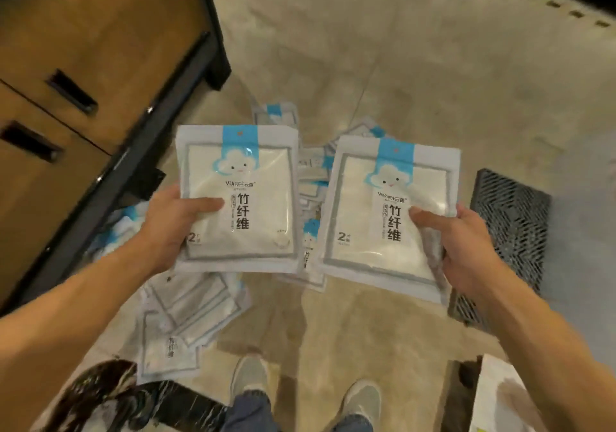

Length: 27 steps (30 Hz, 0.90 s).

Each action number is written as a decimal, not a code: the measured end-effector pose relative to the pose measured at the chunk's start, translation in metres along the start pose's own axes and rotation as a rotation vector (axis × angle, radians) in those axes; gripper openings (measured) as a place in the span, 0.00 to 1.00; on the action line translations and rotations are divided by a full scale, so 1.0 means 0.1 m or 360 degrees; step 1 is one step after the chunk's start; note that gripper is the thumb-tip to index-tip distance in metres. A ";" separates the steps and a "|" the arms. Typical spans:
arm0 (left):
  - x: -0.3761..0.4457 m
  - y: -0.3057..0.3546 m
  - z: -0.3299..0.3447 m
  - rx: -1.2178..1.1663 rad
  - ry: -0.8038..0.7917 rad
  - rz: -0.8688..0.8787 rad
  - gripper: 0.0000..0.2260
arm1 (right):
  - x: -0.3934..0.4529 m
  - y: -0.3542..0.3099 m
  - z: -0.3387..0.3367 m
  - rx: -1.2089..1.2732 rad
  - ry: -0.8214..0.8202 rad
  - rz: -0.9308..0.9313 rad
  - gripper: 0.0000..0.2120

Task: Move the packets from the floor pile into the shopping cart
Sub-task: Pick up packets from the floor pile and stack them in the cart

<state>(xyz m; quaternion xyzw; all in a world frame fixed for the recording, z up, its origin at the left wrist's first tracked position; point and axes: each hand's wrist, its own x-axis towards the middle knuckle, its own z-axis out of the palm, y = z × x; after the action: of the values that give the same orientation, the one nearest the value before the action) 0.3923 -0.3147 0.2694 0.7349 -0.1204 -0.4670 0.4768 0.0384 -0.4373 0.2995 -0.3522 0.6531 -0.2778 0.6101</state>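
Note:
My left hand [166,228] grips a white packet [256,171] with a blue cloud label by its lower left edge, thumb on its front. My right hand [463,248] grips a stack of similar packets [373,205] by the lower right edge, thumb on top. Both are held up in front of me, above the floor pile [186,301] of several more packets spread on the concrete floor. No shopping cart shows in this view.
A wooden cabinet [76,41] with a dark metal frame stands on the left. A black plastic grid crate [510,231] lies on the floor at the right. My two shoes [250,378] are at the bottom, with a pale box [500,398] at the lower right.

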 end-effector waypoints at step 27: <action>-5.58 2.78 -3.70 -0.0690 0.1151 0.0397 0.11 | -5.17 -3.58 2.56 -0.0419 -0.1436 -0.0401 0.17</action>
<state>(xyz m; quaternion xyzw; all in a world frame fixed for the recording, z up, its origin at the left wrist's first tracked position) 0.4653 0.1063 0.8548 0.7140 0.0673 -0.1330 0.6841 0.3395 -0.2210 0.8679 -0.5881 0.3055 -0.0841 0.7441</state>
